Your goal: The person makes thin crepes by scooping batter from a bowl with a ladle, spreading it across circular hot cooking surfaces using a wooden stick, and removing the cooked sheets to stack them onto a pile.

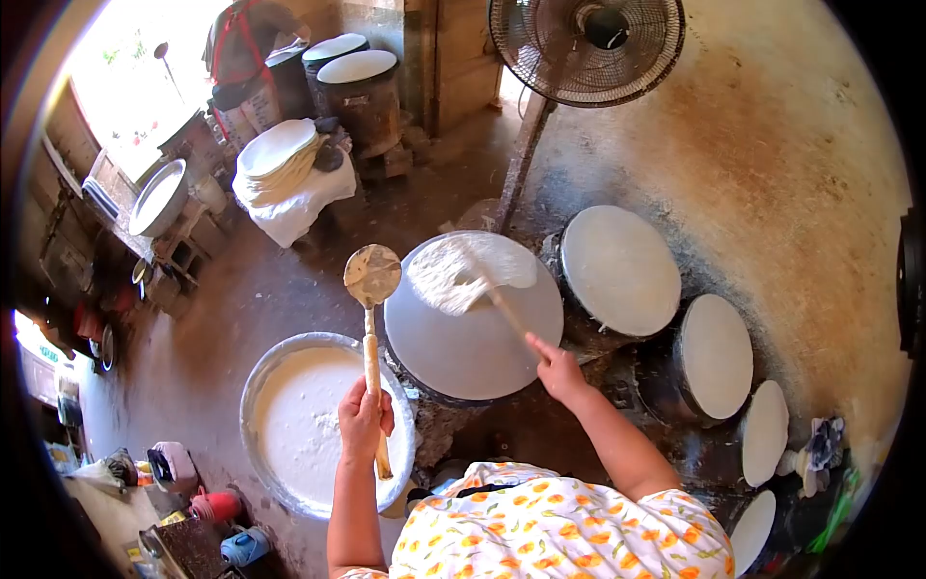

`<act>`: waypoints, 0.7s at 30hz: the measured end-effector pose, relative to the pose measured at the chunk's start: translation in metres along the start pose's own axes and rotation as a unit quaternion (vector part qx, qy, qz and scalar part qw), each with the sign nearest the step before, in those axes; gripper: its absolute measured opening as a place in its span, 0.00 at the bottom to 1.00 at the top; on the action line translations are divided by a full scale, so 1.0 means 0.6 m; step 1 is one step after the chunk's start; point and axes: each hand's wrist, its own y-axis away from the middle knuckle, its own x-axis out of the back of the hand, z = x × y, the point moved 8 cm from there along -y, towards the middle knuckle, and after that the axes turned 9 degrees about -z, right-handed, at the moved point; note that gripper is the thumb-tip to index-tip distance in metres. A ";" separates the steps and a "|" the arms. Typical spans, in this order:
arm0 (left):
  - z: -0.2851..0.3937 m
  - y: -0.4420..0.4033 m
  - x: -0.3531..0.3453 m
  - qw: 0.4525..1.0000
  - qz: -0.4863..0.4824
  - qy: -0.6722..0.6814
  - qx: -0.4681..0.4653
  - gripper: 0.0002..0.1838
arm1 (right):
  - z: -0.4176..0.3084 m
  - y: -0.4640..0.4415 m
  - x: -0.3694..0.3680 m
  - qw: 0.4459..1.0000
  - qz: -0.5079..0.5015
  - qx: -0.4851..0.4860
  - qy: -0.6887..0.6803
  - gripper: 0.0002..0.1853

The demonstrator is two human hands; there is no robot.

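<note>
My left hand (363, 420) is closed round the handle of a ladle (372, 275), whose batter-coated bowl points up and away, above the rim of a large basin of white batter (253, 386). My right hand (558, 371) grips a wooden stick (509, 314). The stick's far end is in white batter (444, 275) lying on the upper part of a round grey griddle (473, 362). That end is blurred and partly hidden in the batter.
White-topped round griddles (620, 270) curve down the right side. A standing fan (588, 43) is at the top. At upper left, a person (241, 58) stands near drums (359, 106) and a cloth-covered stack of flat rounds (278, 150). Bottles and containers (217, 504) lie at lower left.
</note>
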 end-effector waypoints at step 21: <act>0.010 0.061 0.006 0.996 0.088 0.000 -0.015 0.08 | -0.037 -0.081 0.001 0.987 -0.138 0.030 -0.081 0.31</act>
